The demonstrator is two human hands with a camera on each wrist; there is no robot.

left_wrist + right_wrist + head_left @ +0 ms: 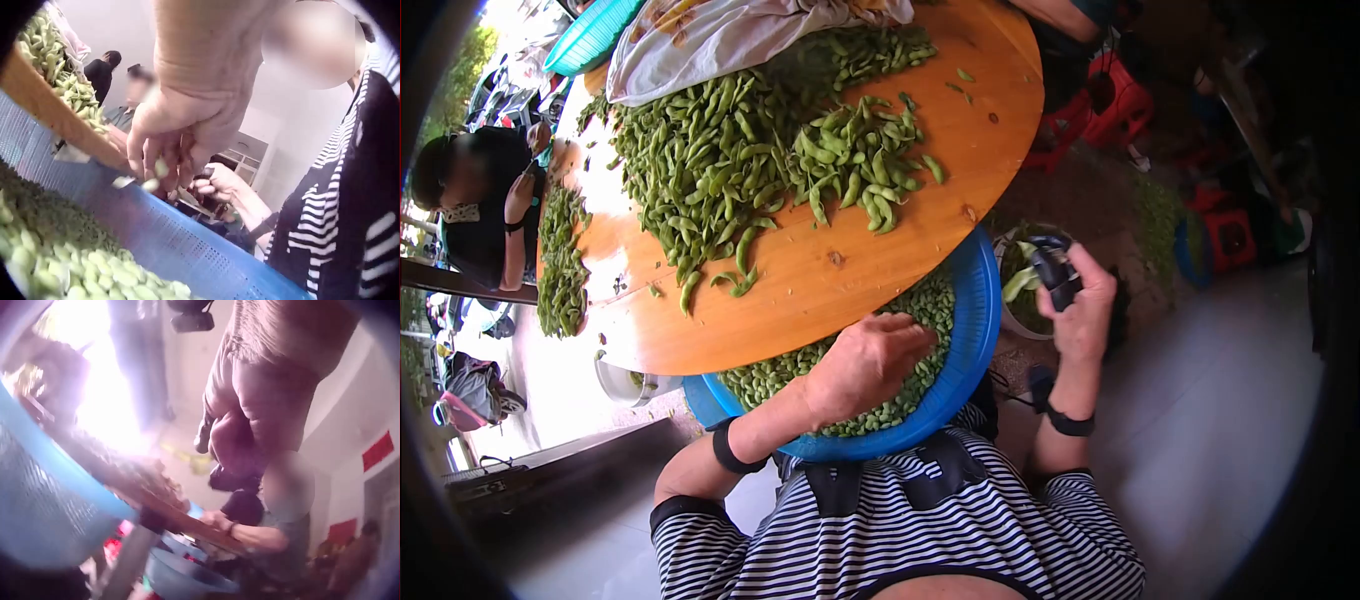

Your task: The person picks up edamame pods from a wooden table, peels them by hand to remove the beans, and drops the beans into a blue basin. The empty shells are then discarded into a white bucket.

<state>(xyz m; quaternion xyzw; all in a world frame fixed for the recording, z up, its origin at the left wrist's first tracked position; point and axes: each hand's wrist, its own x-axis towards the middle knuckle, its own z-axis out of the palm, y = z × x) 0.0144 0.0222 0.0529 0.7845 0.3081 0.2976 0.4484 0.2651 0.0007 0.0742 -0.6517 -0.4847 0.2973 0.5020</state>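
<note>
My left hand (862, 368) hangs over a blue basket (978, 345) of shelled green beans (775, 378), its fingers loosely bent downward. In the left wrist view a few loose beans (151, 185) show in the air right at its fingertips. Out to the right, my right hand (1087, 312) grips a small glossy black thing (1056, 274) whose kind I cannot tell. Pale green bean pods (1020, 283) stick out beside it, above a white bucket (1032, 325) holding more green. In the right wrist view, the curled fingers (237, 444) hide most of what they hold.
A heap of green pods (700, 170) covers much of the round wooden table (840, 285), partly under a pale cloth (730, 45). Another person (485, 200) works at the table's left edge. A red stool (1115, 95) stands at the right; another white bucket (625, 382) is below left.
</note>
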